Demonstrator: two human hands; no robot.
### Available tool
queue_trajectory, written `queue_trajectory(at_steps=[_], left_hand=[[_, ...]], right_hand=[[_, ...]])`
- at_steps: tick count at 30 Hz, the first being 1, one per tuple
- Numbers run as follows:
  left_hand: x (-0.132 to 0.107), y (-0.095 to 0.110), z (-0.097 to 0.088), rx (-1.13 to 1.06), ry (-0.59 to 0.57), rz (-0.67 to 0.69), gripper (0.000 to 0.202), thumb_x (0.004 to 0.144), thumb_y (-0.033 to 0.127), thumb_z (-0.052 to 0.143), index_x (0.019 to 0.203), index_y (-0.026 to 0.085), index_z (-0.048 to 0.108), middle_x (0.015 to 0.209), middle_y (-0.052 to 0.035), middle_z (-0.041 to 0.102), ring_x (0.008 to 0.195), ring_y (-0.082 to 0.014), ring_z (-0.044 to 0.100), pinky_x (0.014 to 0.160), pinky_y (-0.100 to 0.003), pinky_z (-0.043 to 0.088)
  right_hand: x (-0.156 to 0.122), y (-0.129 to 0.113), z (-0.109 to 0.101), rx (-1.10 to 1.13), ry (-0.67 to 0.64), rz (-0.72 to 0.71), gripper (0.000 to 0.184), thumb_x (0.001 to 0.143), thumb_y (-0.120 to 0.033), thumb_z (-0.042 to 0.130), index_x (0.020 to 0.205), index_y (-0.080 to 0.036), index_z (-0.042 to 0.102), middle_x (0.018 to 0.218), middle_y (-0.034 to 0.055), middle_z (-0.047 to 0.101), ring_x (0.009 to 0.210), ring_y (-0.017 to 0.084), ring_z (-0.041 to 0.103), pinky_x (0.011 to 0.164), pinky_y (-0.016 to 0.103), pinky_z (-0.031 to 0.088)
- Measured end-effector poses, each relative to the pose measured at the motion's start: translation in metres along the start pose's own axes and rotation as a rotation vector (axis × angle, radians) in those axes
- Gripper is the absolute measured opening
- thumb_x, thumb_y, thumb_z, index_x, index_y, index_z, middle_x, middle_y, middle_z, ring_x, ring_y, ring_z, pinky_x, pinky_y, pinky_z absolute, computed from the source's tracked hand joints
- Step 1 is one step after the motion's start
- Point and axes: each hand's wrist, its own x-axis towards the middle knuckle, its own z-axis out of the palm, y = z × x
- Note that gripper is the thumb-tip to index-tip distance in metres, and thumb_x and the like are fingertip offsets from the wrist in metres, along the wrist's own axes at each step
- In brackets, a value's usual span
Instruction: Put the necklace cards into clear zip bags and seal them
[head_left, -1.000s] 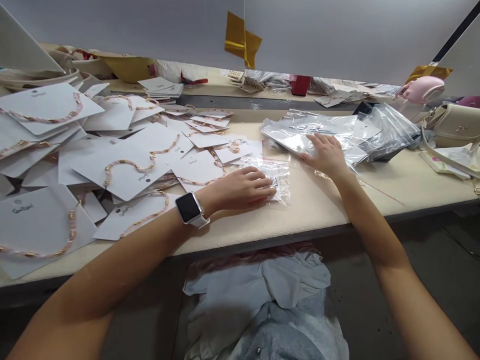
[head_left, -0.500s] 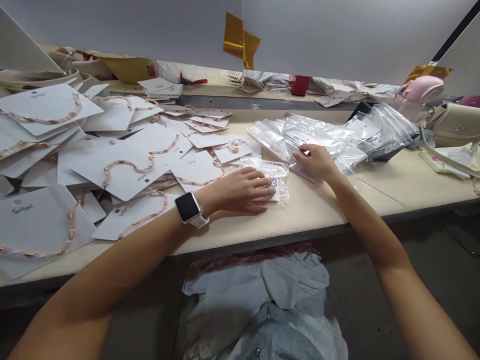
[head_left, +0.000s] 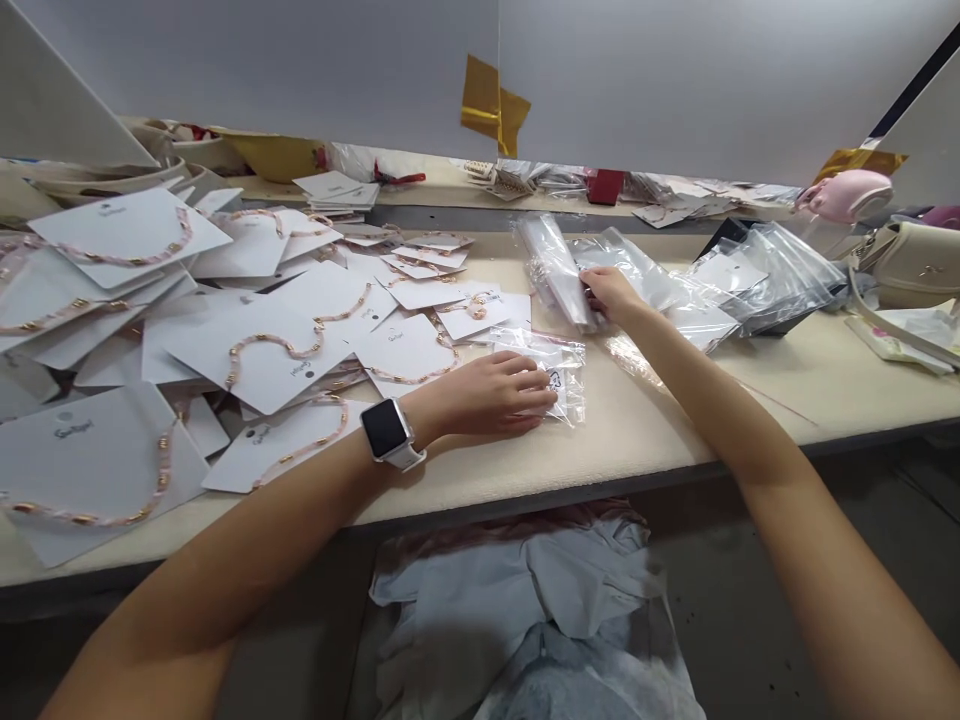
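Note:
My left hand (head_left: 491, 393), with a watch (head_left: 386, 430) at its wrist, lies palm down with its fingers stretched over a small clear plastic bag (head_left: 571, 385). Part of a printed mark on that bag shows past the fingertips. My right hand (head_left: 611, 295) pinches the edge of a larger clear plastic bag (head_left: 553, 262), which is folded up and tilted to the left. Under and beyond that hand lie more plastic bags (head_left: 637, 262). White cards with pink and gold beaded strands (head_left: 289, 330) are heaped to the left of my left hand.
Bags and cards are piled on a dark box (head_left: 731, 235) at the right. Farther right stand a pink object (head_left: 855, 195) and a cream handbag (head_left: 915, 262). A grey panel (head_left: 675, 80) with brown tape (head_left: 480, 97) hangs behind the table, over a ledge with a yellow bowl (head_left: 274, 155).
My right hand has lifted and folded the larger bag's edge up and over to the left. My left hand stays on the small bag. The camera view has shifted slightly.

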Motion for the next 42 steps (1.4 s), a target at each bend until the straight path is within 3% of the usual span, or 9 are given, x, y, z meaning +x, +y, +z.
queue_trajectory(at_steps=[4,8,11,14,22,26,30,36,42], left_hand=[[-0.001,0.000,0.001,-0.011,0.016,0.003,0.021,0.100,0.028,0.045,0.106,0.019,0.063,0.103,-0.0040,0.070,0.098,-0.0201,0.063,0.086,-0.032,0.047],[-0.002,-0.001,0.001,-0.027,0.019,0.005,0.021,0.100,0.027,0.045,0.108,0.019,0.063,0.104,-0.0036,0.069,0.098,-0.0206,0.063,0.086,-0.033,0.047],[-0.003,-0.001,0.001,-0.041,0.008,-0.004,0.021,0.100,0.027,0.045,0.108,0.019,0.063,0.104,-0.0039,0.069,0.099,-0.0208,0.063,0.087,-0.033,0.048],[-0.003,-0.002,0.002,-0.047,0.009,-0.006,0.021,0.100,0.026,0.045,0.109,0.019,0.063,0.105,-0.0049,0.069,0.101,-0.0211,0.062,0.088,-0.033,0.048],[-0.002,-0.001,0.002,-0.034,0.010,-0.003,0.022,0.099,0.026,0.045,0.110,0.019,0.063,0.105,-0.0053,0.070,0.100,-0.0214,0.062,0.088,-0.034,0.049],[-0.003,-0.001,0.003,-0.033,0.014,0.001,0.023,0.100,0.026,0.044,0.110,0.019,0.063,0.106,-0.0053,0.069,0.101,-0.0218,0.063,0.088,-0.034,0.049],[-0.004,-0.001,0.003,-0.030,0.007,0.002,0.023,0.100,0.026,0.044,0.111,0.019,0.063,0.107,-0.0055,0.069,0.101,-0.0216,0.062,0.088,-0.034,0.048],[-0.002,0.000,0.003,-0.045,0.007,-0.010,0.024,0.101,0.027,0.041,0.109,0.019,0.063,0.106,-0.0052,0.069,0.101,-0.0222,0.063,0.087,-0.035,0.049],[-0.003,0.000,0.002,-0.126,0.026,-0.059,0.026,0.100,0.036,0.046,0.113,0.021,0.063,0.114,-0.0053,0.068,0.107,-0.0239,0.061,0.093,-0.037,0.049]], right_hand=[[0.006,-0.014,0.004,-0.037,-0.066,-0.175,0.032,0.095,-0.020,0.040,0.110,-0.023,0.068,0.107,0.0070,0.070,0.096,0.018,0.067,0.089,0.036,0.056],[0.001,-0.001,-0.029,-0.409,-0.065,-0.407,0.041,0.089,-0.019,0.044,0.123,-0.023,0.067,0.135,0.0080,0.060,0.129,0.028,0.051,0.114,0.050,0.038],[0.001,0.022,-0.057,-0.757,-0.061,-0.246,0.055,0.091,-0.038,0.052,0.139,-0.011,0.055,0.147,0.0178,0.047,0.138,0.038,0.039,0.117,0.055,0.030],[0.004,0.041,-0.066,-0.871,-0.133,-0.092,0.072,0.090,-0.054,0.053,0.143,-0.005,0.048,0.154,0.0227,0.036,0.143,0.043,0.030,0.118,0.056,0.027],[0.007,0.053,-0.048,-0.848,-0.043,-0.188,0.045,0.098,-0.039,0.039,0.133,-0.019,0.060,0.155,0.0107,0.039,0.149,0.041,0.015,0.119,0.066,0.004],[0.010,0.050,-0.045,-0.707,0.166,-0.247,0.039,0.097,-0.030,0.037,0.123,-0.019,0.065,0.153,0.0104,0.042,0.147,0.037,0.026,0.118,0.067,0.010],[0.018,0.044,-0.048,-0.420,0.326,-0.339,0.037,0.099,-0.031,0.034,0.111,-0.019,0.067,0.122,0.0139,0.064,0.122,0.030,0.056,0.107,0.054,0.040],[0.026,0.038,-0.055,0.056,0.378,-0.332,0.040,0.101,-0.048,0.030,0.096,-0.021,0.059,0.089,0.0061,0.062,0.087,0.022,0.068,0.076,0.040,0.057],[0.002,0.008,-0.062,0.733,0.213,-0.352,0.015,0.096,-0.040,0.042,0.100,-0.030,0.053,0.109,-0.0015,0.067,0.097,0.014,0.067,0.090,0.037,0.057]])
